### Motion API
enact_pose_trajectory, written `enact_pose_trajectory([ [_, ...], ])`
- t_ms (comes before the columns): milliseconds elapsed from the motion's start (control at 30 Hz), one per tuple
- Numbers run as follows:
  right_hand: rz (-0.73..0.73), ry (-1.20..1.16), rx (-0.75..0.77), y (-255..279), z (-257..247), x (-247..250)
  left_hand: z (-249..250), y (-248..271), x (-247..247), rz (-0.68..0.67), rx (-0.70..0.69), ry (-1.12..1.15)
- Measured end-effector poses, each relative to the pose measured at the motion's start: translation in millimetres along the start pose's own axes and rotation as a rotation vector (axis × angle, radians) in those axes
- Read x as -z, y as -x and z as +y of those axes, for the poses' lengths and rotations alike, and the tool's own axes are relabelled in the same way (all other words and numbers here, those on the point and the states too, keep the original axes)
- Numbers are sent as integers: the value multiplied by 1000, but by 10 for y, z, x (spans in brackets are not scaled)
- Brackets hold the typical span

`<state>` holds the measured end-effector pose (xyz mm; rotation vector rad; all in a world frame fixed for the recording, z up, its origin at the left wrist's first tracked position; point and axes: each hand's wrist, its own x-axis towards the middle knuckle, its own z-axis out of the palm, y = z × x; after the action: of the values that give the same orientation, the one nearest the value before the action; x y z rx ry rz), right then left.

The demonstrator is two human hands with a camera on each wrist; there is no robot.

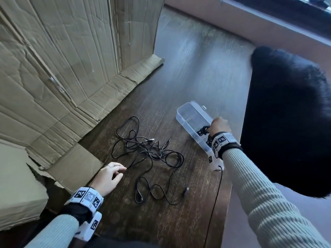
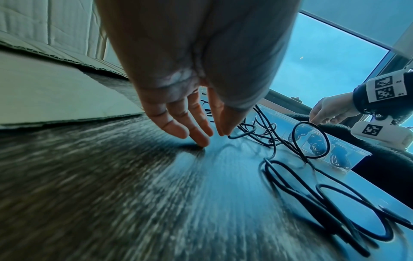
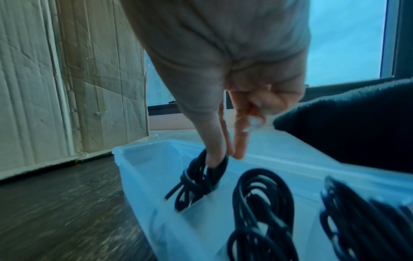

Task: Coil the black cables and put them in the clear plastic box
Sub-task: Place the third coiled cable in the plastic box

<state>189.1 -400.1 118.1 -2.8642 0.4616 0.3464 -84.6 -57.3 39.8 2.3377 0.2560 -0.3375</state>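
A tangle of loose black cables (image 1: 148, 153) (image 2: 312, 194) lies mid-table. My left hand (image 1: 121, 171) (image 2: 210, 136) is at its near left edge with fingers nearly straight; the fingertips (image 2: 202, 143) touch the wood beside a cable loop and hold nothing. The clear plastic box (image 1: 186, 111) (image 3: 134, 159) stands to the right, divided into compartments. My right hand (image 1: 213, 126) (image 3: 223, 157) reaches into it and pinches the top of a coiled black cable (image 3: 196, 183) between thumb and forefinger. Two more coils (image 3: 261, 194) lie in the neighbouring compartments.
Flattened cardboard (image 1: 62, 68) stands along the left and back, its flap lying on the wooden table (image 1: 179, 68). A black furry cushion (image 1: 286, 122) sits right of the box beyond the table edge. A small dark object (image 1: 186, 191) lies near the cables.
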Motion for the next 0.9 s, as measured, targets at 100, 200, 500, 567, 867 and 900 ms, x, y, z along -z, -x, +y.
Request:
enact_pose_trajectory([
  [100,-26,48,42,-46,11,39,20,-1,0,-15,10,2],
  [200,-41,31,128,-96,23,19,13,-12,6,-6,3,30],
  [500,-60,268,411,-21,-58,71,8,-43,31,-10,20,27],
  [567,2,342,495,17,-113,59,16,-46,23,-13,16,11],
  [867,-174,361,448,-97,-134,106,3,-50,-36,-10,-9,21],
  [900,-166,327,440,-89,-107,99,3,-57,-41,-12,-12,24],
])
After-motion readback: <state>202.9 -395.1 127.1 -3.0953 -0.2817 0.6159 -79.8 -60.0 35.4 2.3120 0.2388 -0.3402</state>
